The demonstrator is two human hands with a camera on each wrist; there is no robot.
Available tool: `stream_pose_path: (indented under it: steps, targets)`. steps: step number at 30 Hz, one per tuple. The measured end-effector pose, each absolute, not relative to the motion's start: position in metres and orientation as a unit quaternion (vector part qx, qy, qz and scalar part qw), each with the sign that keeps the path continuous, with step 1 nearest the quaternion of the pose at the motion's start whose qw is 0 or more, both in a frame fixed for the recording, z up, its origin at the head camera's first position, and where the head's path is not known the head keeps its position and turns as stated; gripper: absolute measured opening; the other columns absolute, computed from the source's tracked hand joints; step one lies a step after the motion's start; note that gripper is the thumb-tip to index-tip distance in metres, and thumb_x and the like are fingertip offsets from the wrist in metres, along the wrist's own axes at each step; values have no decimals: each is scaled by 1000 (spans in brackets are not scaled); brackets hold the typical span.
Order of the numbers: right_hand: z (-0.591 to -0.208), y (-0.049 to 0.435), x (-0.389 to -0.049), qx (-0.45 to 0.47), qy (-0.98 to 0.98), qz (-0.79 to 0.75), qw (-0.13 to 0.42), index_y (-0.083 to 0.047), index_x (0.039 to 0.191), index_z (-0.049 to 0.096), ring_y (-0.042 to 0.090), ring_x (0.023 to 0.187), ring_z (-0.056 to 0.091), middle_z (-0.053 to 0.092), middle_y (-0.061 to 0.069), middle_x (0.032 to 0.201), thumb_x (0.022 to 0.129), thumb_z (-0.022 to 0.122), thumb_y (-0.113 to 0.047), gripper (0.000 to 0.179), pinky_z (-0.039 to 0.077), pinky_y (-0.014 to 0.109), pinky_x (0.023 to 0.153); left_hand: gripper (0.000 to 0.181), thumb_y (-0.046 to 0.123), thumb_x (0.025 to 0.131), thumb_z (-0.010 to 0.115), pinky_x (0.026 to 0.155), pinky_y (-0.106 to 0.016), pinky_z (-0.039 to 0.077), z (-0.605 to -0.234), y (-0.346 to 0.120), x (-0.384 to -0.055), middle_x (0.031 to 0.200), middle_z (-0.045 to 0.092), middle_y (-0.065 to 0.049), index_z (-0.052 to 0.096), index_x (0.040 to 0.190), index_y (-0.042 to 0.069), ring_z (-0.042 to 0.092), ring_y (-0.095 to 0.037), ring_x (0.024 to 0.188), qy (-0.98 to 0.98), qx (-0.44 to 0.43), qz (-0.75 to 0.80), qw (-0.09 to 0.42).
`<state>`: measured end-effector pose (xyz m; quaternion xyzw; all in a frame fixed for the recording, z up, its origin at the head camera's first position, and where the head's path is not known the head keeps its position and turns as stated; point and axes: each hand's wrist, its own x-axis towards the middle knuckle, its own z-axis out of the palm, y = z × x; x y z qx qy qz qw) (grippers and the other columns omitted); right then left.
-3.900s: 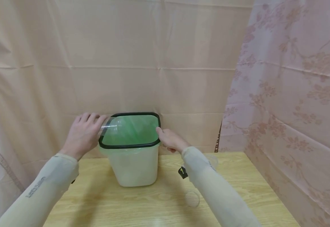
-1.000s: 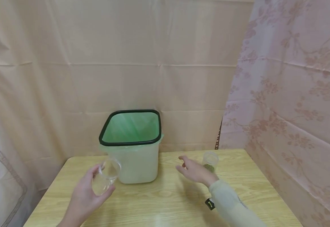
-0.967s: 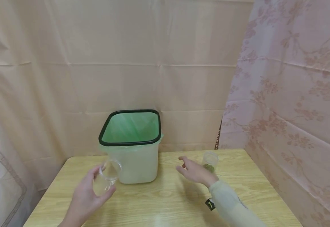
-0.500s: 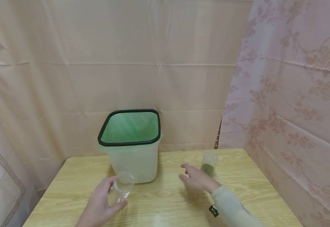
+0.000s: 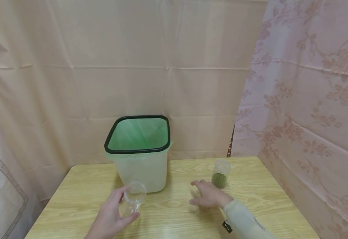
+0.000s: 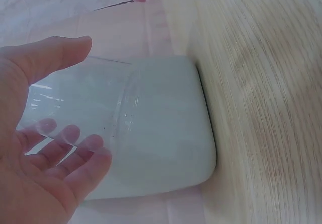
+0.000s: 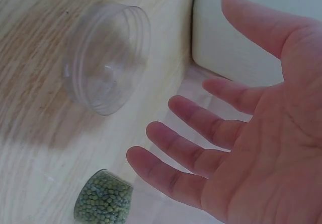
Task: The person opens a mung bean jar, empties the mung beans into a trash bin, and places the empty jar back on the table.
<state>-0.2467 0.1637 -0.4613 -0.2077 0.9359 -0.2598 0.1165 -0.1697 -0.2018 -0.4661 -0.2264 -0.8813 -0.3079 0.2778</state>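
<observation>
My left hand (image 5: 111,214) grips a clear plastic jar (image 5: 135,194) in front of the bin, its mouth tilted up and away. In the left wrist view the fingers (image 6: 85,173) and thumb curve round its wall, and no contents show in it. My right hand (image 5: 208,196) hovers over the table with spread, bent fingers and nothing in them. Below it lies a clear round lid (image 7: 108,58), plain in the right wrist view and mostly hidden in the head view. Just behind the right hand stands a clear jar of green beans (image 5: 220,179).
A whitish bin (image 5: 147,174) with a black rim (image 5: 138,151) and a green bag liner (image 5: 138,134) stands at the back of the wooden table (image 5: 168,220). Beige curtain (image 5: 126,59) hangs behind, and pink floral cloth (image 5: 311,109) runs along the right side.
Earlier both hands were at the bin's rim. Since then the left hand has brought the clear jar down and rightward in front of the bin. The right hand has lowered towards the lid.
</observation>
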Motion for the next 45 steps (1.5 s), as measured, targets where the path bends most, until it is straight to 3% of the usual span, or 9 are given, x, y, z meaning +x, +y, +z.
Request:
stream_pose_path:
  steps: [7,17,24,28,31,37,45]
  targets:
    - [-469,166,-244,-229,941,-223,110,0,142,51,48,117,54,56,23,129,75,89,-38,85,48,62,96,92,21,57,99,72,-29,53,-466,-198,-168,111,59,8,55,137,7,54,-5,91,-881,-225,-316,271]
    - [-471,169,-243,-237,940,-215,115,0,141,51,47,118,53,56,21,128,74,90,-36,85,46,61,98,89,20,58,99,71,-26,51,-467,-194,-167,106,56,12,56,136,8,52,-4,88,-887,-215,-318,259]
    - [-474,171,-244,-227,940,-225,116,-1,141,52,53,124,49,56,22,129,84,82,-40,75,40,66,103,84,20,60,99,83,-38,55,-475,-189,-163,116,64,11,58,134,12,63,-13,99,-900,-165,-367,170]
    - [-475,171,-244,-228,938,-232,120,-1,140,54,53,126,48,57,24,133,95,69,-41,62,39,67,104,79,28,63,97,91,-46,54,-481,-187,-163,124,67,2,57,130,13,64,-21,109,-907,-158,-373,115]
    - [-476,171,-245,-236,934,-239,119,0,139,55,50,127,50,57,24,135,101,60,-41,56,37,67,105,79,32,68,95,89,-48,55,-485,-187,-165,129,65,-6,55,132,11,63,-29,112,-907,-156,-387,60]
    - [-476,170,-245,-226,935,-245,122,-2,140,56,48,132,47,55,22,141,104,49,-49,60,34,65,108,85,34,71,93,75,-34,57,-491,-188,-170,130,57,-17,50,138,4,63,-27,100,-905,-159,-395,4]
    - [-475,168,-244,-231,932,-252,121,-2,143,54,48,137,41,48,26,147,106,44,-50,61,31,65,111,88,30,70,94,78,-31,57,-505,-186,-172,129,58,-16,49,140,3,60,-33,110,-899,-175,-402,-3]
